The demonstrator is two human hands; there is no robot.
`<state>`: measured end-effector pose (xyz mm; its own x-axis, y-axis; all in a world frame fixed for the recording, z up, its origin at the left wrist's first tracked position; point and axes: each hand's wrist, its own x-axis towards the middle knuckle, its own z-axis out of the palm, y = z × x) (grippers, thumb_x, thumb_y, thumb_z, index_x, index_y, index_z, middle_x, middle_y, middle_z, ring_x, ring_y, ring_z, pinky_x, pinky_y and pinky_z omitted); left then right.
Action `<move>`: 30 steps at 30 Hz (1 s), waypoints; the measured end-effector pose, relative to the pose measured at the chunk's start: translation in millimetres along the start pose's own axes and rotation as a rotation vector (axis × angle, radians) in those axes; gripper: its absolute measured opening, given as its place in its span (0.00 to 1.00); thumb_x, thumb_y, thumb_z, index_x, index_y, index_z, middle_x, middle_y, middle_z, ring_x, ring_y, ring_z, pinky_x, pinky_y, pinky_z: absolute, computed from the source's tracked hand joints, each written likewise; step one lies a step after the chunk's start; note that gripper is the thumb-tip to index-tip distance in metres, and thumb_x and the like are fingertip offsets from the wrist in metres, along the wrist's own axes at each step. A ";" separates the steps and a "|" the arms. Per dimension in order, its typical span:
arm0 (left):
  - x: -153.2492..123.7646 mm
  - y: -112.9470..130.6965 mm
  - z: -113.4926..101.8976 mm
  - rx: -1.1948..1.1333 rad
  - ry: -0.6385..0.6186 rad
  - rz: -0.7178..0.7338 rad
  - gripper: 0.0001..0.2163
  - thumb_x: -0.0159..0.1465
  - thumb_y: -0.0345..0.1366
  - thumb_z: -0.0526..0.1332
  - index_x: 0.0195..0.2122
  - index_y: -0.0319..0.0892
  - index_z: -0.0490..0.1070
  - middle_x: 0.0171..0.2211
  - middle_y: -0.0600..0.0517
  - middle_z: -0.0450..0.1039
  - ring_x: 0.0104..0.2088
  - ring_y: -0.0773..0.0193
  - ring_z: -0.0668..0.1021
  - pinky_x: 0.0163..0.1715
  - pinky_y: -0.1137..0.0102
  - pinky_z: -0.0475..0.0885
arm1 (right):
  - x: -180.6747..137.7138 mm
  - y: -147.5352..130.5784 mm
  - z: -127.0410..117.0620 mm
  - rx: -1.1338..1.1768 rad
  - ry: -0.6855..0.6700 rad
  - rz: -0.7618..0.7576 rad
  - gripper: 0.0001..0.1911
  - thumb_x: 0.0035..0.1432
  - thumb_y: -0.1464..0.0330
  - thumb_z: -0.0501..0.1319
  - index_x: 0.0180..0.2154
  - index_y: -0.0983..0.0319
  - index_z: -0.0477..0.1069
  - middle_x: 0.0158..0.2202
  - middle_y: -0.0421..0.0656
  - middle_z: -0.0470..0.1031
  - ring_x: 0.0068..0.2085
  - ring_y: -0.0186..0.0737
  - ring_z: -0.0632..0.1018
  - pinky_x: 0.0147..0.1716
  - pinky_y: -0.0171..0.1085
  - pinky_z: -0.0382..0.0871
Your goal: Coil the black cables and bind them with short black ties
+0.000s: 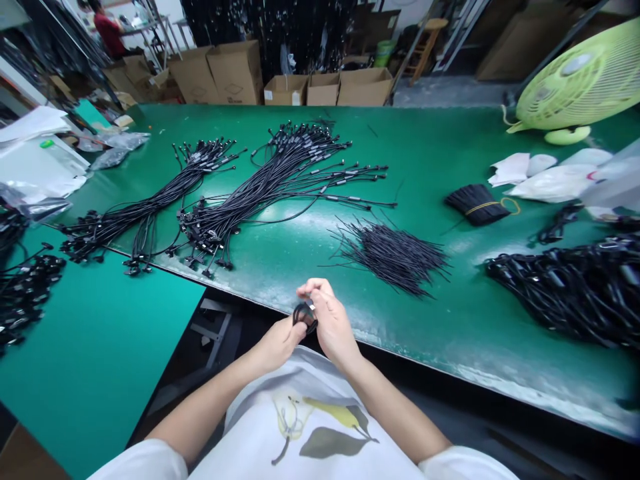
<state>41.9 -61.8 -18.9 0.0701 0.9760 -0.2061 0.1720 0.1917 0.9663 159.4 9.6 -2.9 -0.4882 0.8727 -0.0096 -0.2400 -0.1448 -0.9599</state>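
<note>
Both of my hands meet at the near edge of the green table (430, 153), just above my white shirt. My left hand (280, 341) is closed on a small coiled black cable (304, 315). My right hand (327, 317) is curled over the same coil, its fingertips pinching at the top. Most of the coil is hidden between the fingers. A loose pile of thin black ties (393, 253) lies on the table just beyond my right hand.
Two long bundles of black cables (240, 193) stretch across the table's left half. A heap of coiled cables (575, 287) lies at the right, a bound tie bundle (477, 203) and white bags (550, 180) beyond. A green fan (580, 80) and cardboard boxes (235, 70) stand behind.
</note>
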 end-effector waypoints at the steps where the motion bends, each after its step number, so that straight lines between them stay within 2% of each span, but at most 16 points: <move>1: -1.3 1.8 -1.8 0.027 -0.072 -0.004 0.26 0.65 0.60 0.43 0.27 0.41 0.60 0.24 0.55 0.58 0.26 0.67 0.60 0.29 0.70 0.59 | -2.5 -0.8 -1.1 0.023 -0.048 0.035 0.24 0.62 0.48 0.54 0.29 0.63 0.67 0.43 0.45 0.63 0.35 0.33 0.71 0.27 0.31 0.68; 4: -4.1 5.1 -0.4 0.001 -0.222 0.010 0.26 0.65 0.60 0.44 0.26 0.41 0.61 0.26 0.52 0.61 0.29 0.64 0.64 0.33 0.68 0.62 | -9.5 -3.8 -3.6 0.167 -0.183 0.130 0.29 0.54 0.42 0.57 0.28 0.62 0.61 0.40 0.43 0.63 0.26 0.29 0.71 0.16 0.29 0.62; 7: -4.4 3.5 10.0 -0.076 -0.176 0.057 0.25 0.62 0.61 0.51 0.30 0.41 0.65 0.31 0.49 0.65 0.35 0.61 0.67 0.40 0.66 0.65 | -9.6 -10.2 -3.2 0.289 -0.158 0.103 0.31 0.46 0.40 0.63 0.32 0.60 0.58 0.33 0.35 0.60 0.18 0.20 0.61 0.12 0.25 0.49; 9: -3.5 1.6 19.1 -0.217 -0.156 0.055 0.26 0.60 0.62 0.52 0.32 0.40 0.66 0.31 0.49 0.66 0.35 0.61 0.68 0.41 0.65 0.66 | -4.6 -16.6 -2.3 0.368 -0.132 0.120 0.30 0.49 0.40 0.60 0.34 0.59 0.59 0.29 0.32 0.56 0.16 0.18 0.53 0.13 0.23 0.44; 12: -2.7 3.1 30.0 -0.615 -0.187 -0.075 0.26 0.60 0.62 0.53 0.31 0.40 0.64 0.23 0.55 0.60 0.25 0.67 0.66 0.33 0.66 0.69 | 6.5 -25.5 -2.2 0.495 -0.153 0.230 0.29 0.53 0.40 0.57 0.32 0.60 0.60 0.24 0.30 0.51 0.16 0.18 0.46 0.13 0.23 0.40; 14: -3.1 7.3 34.2 -0.829 -0.184 -0.190 0.24 0.58 0.60 0.58 0.30 0.40 0.63 0.19 0.60 0.54 0.20 0.71 0.60 0.26 0.70 0.67 | 12.9 -27.6 -3.8 0.548 -0.205 0.315 0.29 0.53 0.40 0.57 0.30 0.61 0.60 0.23 0.30 0.50 0.16 0.18 0.44 0.12 0.23 0.39; 16: -4.3 11.4 35.9 -0.916 -0.194 -0.255 0.23 0.56 0.57 0.64 0.29 0.39 0.65 0.19 0.61 0.52 0.18 0.73 0.59 0.23 0.71 0.66 | 16.7 -25.8 -7.4 0.571 -0.258 0.346 0.29 0.54 0.41 0.57 0.28 0.62 0.60 0.22 0.30 0.50 0.15 0.18 0.44 0.12 0.23 0.40; 18: -5.6 11.8 34.7 -0.920 -0.217 -0.285 0.23 0.55 0.57 0.64 0.30 0.38 0.66 0.18 0.61 0.53 0.18 0.72 0.59 0.23 0.71 0.66 | 17.7 -23.3 -14.0 0.539 -0.288 0.310 0.28 0.57 0.43 0.56 0.27 0.62 0.60 0.22 0.30 0.51 0.14 0.18 0.46 0.11 0.24 0.42; 20: -5.6 7.8 28.7 -0.804 -0.180 -0.298 0.23 0.57 0.58 0.62 0.29 0.39 0.66 0.18 0.61 0.51 0.18 0.72 0.58 0.23 0.71 0.64 | 16.3 -24.5 -24.0 0.363 -0.302 0.187 0.24 0.61 0.47 0.54 0.28 0.61 0.61 0.21 0.31 0.53 0.14 0.21 0.52 0.12 0.26 0.51; 21: -4.7 4.7 23.2 -0.666 -0.131 -0.285 0.22 0.58 0.58 0.60 0.28 0.40 0.66 0.18 0.60 0.52 0.18 0.71 0.58 0.23 0.71 0.63 | 14.7 -27.3 -29.7 0.188 -0.303 0.088 0.22 0.63 0.50 0.54 0.28 0.61 0.63 0.21 0.32 0.56 0.15 0.24 0.58 0.15 0.28 0.58; 23: -0.6 -0.7 8.1 -0.262 0.008 -0.210 0.20 0.62 0.55 0.56 0.27 0.41 0.66 0.19 0.57 0.57 0.21 0.67 0.62 0.26 0.71 0.62 | 10.2 -35.8 -40.1 -0.293 -0.308 -0.175 0.17 0.65 0.57 0.54 0.29 0.61 0.67 0.25 0.39 0.66 0.25 0.32 0.70 0.28 0.36 0.70; 25: 6.0 -2.2 -8.3 0.131 0.094 -0.106 0.17 0.65 0.50 0.53 0.27 0.42 0.66 0.23 0.53 0.65 0.26 0.64 0.67 0.30 0.70 0.62 | 4.5 -42.6 -46.3 -0.790 -0.366 -0.434 0.11 0.66 0.63 0.54 0.37 0.61 0.72 0.38 0.47 0.73 0.40 0.40 0.74 0.45 0.45 0.70; 27: 12.5 1.6 -19.1 0.328 0.044 -0.034 0.16 0.68 0.46 0.49 0.28 0.43 0.67 0.27 0.52 0.69 0.29 0.63 0.69 0.33 0.69 0.62 | -0.7 -41.5 -47.6 -1.166 -0.479 -0.594 0.12 0.66 0.68 0.51 0.45 0.62 0.71 0.45 0.52 0.73 0.47 0.45 0.73 0.52 0.50 0.65; 28: 14.8 4.7 -21.2 0.358 -0.017 -0.013 0.16 0.68 0.44 0.48 0.29 0.43 0.67 0.28 0.52 0.69 0.29 0.63 0.70 0.33 0.70 0.62 | -2.5 -37.6 -47.3 -1.316 -0.544 -0.613 0.13 0.66 0.71 0.49 0.46 0.64 0.70 0.45 0.53 0.73 0.46 0.45 0.73 0.52 0.50 0.64; 30: 16.5 11.3 -19.4 0.347 -0.122 -0.010 0.16 0.68 0.43 0.47 0.29 0.43 0.66 0.26 0.53 0.68 0.28 0.64 0.69 0.32 0.70 0.62 | -4.7 -26.6 -46.9 -1.540 -0.668 -0.559 0.13 0.65 0.75 0.47 0.42 0.67 0.69 0.37 0.51 0.74 0.39 0.44 0.74 0.43 0.47 0.68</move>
<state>25.9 -41.5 -8.4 0.1796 0.9509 -0.2521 0.4951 0.1341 0.8584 207.5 31.3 9.6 -0.9535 0.2811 0.1087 0.2591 0.9488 -0.1807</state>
